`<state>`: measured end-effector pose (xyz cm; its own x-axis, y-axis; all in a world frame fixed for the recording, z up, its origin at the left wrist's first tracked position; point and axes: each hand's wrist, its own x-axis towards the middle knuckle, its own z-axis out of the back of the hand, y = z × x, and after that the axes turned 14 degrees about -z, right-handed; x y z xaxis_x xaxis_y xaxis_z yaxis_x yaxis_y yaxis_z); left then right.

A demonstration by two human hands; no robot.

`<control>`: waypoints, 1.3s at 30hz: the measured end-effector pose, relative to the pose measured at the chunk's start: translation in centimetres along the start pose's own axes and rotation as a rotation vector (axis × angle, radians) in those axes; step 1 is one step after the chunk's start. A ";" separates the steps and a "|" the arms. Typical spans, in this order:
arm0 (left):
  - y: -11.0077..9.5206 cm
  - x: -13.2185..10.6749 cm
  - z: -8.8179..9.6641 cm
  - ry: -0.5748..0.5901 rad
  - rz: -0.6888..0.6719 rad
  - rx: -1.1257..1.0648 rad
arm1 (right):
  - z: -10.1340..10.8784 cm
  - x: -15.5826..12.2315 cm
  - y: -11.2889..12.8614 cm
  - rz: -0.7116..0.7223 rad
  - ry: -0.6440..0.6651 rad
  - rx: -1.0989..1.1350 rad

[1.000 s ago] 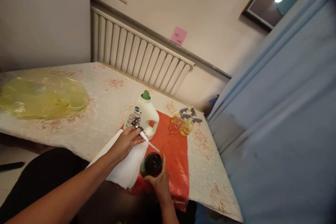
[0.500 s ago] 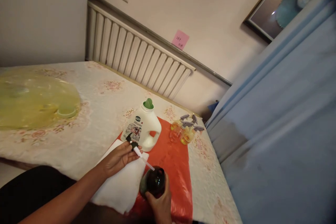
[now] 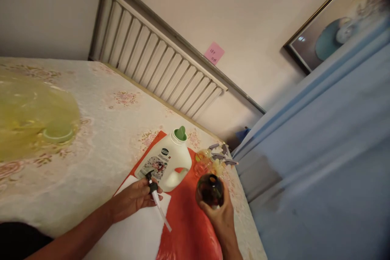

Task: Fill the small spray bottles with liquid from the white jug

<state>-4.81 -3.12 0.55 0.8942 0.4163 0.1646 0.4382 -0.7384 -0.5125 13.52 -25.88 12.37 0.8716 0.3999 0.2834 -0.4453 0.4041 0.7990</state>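
In my left hand (image 3: pixel 137 199) I grip a pump dispenser head (image 3: pixel 153 187), black on top with a white body and a long clear tube pointing down to the right. My right hand (image 3: pixel 222 215) is wrapped around a dark round bottle (image 3: pixel 209 191), its open neck facing up. The tube's tip is apart from the bottle. Just beyond my left hand stands a large cream jug (image 3: pixel 175 152) with a handle, a printed label and a green spout in its open mouth.
A red plastic sheet (image 3: pixel 183 227) and a white cloth (image 3: pixel 134 227) lie under my hands on the flowered tablecloth (image 3: pixel 100 162). Small clear bottles with grey tops (image 3: pixel 217 156) stand behind the dark bottle. A yellow bag (image 3: pixel 36 109) lies left; a blue curtain (image 3: pixel 304 150) hangs right.
The dark bottle has moved right and away in my right hand, off the pump's tube. The tube now hangs free over the red sheet, still held in my left hand. The view has tilted.
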 end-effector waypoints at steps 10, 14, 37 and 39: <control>-0.8 0.0 0.0 0.033 0.003 -0.006 | -0.8 7.9 11.1 0.473 -0.011 -0.437; -1.0 0.0 0.1 0.031 -0.010 -0.020 | -1.5 9.0 14.3 0.569 0.002 -0.567; -1.5 0.4 0.3 -0.007 -0.003 -0.028 | -2.0 10.5 20.0 0.872 -0.026 -1.059; -1.5 0.3 0.3 -0.002 -0.010 -0.036 | -1.9 10.5 20.2 0.888 -0.033 -1.078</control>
<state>-5.21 -1.74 1.12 0.8896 0.4247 0.1683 0.4502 -0.7530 -0.4798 13.33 -11.94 30.45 0.2161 0.8398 0.4981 -0.7679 0.4613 -0.4445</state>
